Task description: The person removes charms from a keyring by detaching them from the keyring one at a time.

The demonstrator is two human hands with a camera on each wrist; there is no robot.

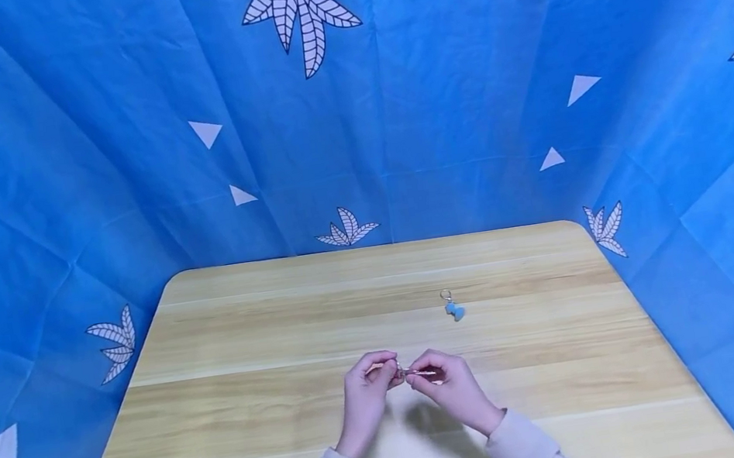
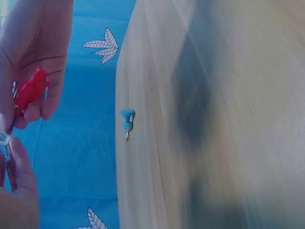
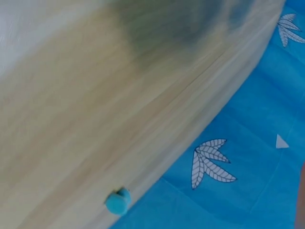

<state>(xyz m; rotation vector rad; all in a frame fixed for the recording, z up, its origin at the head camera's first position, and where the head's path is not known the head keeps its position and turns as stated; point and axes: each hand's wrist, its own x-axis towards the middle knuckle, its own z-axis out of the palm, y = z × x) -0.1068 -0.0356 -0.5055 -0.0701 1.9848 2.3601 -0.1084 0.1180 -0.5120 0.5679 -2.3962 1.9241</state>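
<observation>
Close together over the table's (image 1: 240, 427) near part, both hands pinch: the right hand (image 1: 455, 385) grips a red charm (image 2: 31, 90), the left hand (image 1: 365, 389) a small shiny piece (image 2: 5, 138) beside it. Farther right lies a blue charm (image 1: 454, 311).

Keychain (image 1: 454, 311) on table (image 1: 246, 418), behind right grip (image 1: 453, 387). Left grip (image 1: 366, 395) beside right. Curtain (image 1: 456, 60) behind table.

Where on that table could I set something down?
The table is bare left of the left hand, out to its left edge, and from the right hand and blue keychain out to the right edge. It's crowded near the middle: both hands close together, the keychain beyond.
</observation>
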